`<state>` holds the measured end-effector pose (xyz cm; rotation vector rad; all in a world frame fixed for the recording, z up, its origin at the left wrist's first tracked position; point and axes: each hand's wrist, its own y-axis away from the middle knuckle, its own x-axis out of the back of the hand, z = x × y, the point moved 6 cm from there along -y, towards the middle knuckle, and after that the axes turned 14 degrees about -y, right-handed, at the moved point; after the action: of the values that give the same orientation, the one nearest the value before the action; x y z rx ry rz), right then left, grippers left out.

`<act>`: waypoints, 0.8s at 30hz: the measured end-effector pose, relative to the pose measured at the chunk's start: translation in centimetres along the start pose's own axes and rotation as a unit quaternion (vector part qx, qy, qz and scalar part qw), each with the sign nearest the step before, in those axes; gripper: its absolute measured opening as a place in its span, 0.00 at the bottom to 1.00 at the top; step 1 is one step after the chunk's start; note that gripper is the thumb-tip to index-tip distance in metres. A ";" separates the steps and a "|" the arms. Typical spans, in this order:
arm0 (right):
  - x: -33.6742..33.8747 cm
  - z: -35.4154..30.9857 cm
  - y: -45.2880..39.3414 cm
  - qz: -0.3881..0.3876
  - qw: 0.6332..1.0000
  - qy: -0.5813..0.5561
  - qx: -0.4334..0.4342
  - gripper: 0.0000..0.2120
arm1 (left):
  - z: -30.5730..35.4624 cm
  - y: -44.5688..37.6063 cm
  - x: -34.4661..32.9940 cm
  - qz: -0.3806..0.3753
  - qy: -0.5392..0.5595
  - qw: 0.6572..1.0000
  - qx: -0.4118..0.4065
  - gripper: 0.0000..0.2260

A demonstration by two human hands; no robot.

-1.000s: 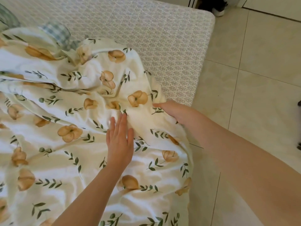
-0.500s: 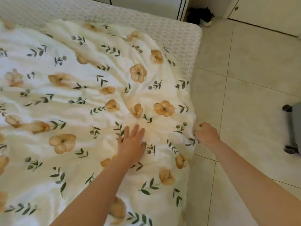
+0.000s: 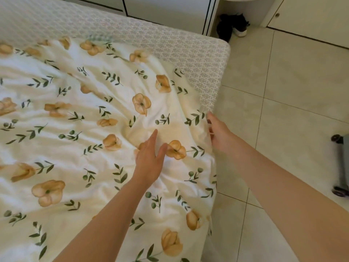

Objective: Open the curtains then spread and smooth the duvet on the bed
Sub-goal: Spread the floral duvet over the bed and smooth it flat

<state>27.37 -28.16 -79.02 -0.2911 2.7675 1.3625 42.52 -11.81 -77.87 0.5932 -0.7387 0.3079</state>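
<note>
The head camera, the only view, looks down over the near right part of a bed. The floral duvet [image 3: 90,140], white with orange flowers and green sprigs, lies opened out across most of the mattress [image 3: 188,52], whose patterned cover shows bare along the far side and at the far right corner. The duvet's right edge hangs over the side of the bed next to the tiled floor [image 3: 283,103].

The left hand [image 3: 150,161] lies flat on the duvet, fingers extended and slightly spread, palm down, gripping nothing; it presses the cloth near the right edge. The right hand [image 3: 220,136] is at that edge, just beside the mattress side, fingers curled toward the cloth. It appears to pinch the hem, though the contact itself is hidden, so I cannot tell for certain.

Curtains are out of frame, so whether they are open cannot be judged. The spreading looks largely done on this side. What seems left is smoothing: long ripples fan out leftward from the left hand, a bunched fold sits just beyond its fingertips, and the far corner of the mattress is not yet covered.

A dark shoe [image 3: 233,25] and a wheeled object [image 3: 341,167] sit on the floor, well apart from the bed.
</note>
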 end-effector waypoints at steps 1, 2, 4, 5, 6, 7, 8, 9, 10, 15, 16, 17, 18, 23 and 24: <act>-1.7 -0.7 0.0 -0.038 0.999 0.025 0.006 0.19 | 1.1 -0.4 0.1 -0.022 0.087 0.996 0.023 0.28; -3.5 -1.3 0.2 -0.071 0.993 0.080 0.046 0.19 | 2.0 -1.0 -0.1 -0.045 0.172 0.983 0.045 0.29; -6.9 -2.7 1.5 -0.121 0.959 0.192 0.168 0.16 | 3.7 -2.6 -0.2 -0.073 0.295 0.949 0.087 0.33; -8.2 -2.8 2.5 -0.166 0.944 0.200 0.202 0.16 | 4.0 -3.4 -0.2 -0.070 0.334 0.933 0.111 0.36; -9.2 -2.7 3.1 -0.222 0.940 0.176 0.192 0.16 | 4.0 -4.2 -0.2 -0.054 0.359 0.920 0.146 0.37; -9.5 -2.9 3.4 -0.267 0.940 0.144 0.154 0.17 | 3.9 -4.6 0.2 -0.031 0.367 0.912 0.182 0.35; -9.1 -3.3 3.2 -0.287 0.945 0.124 0.099 0.17 | 3.4 -5.0 0.5 -0.004 0.361 0.908 0.214 0.33; -8.4 -3.8 2.9 -0.287 0.949 0.117 0.055 0.16 | 2.8 -5.0 0.7 0.020 0.349 0.907 0.235 0.30; -7.3 -4.4 1.7 -0.264 0.956 0.126 0.027 0.14 | 2.5 -5.0 0.8 0.040 0.337 0.908 0.247 0.26; -2.1 -5.6 -4.9 -0.005 0.966 0.250 0.057 0.17 | 1.8 -4.3 0.3 0.052 0.298 0.917 0.258 0.22; -2.1 -5.2 -5.5 0.002 0.959 0.279 0.050 0.20 | 1.8 -4.1 0.4 0.052 0.291 0.921 0.253 0.24; -2.5 -4.8 -5.6 -0.007 0.958 0.286 0.031 0.23 | 1.8 -4.0 0.4 0.054 0.282 0.925 0.249 0.26; -3.4 -4.2 -5.8 -0.032 0.964 0.265 -0.008 0.28 | 1.9 -3.9 0.4 0.060 0.271 0.931 0.237 0.24; -11.1 -4.6 -1.3 -0.214 0.958 0.111 -0.158 0.34 | 3.7 -3.6 1.5 0.113 0.227 0.948 0.190 0.27; -11.9 -6.3 -0.2 -0.205 0.967 0.101 -0.110 0.26 | 4.2 -3.8 2.1 0.137 0.220 0.948 0.183 0.30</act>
<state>39.40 -31.50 -73.86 -1.0009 2.4913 1.5916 43.49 -17.25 -75.41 0.7398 -0.3264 0.8200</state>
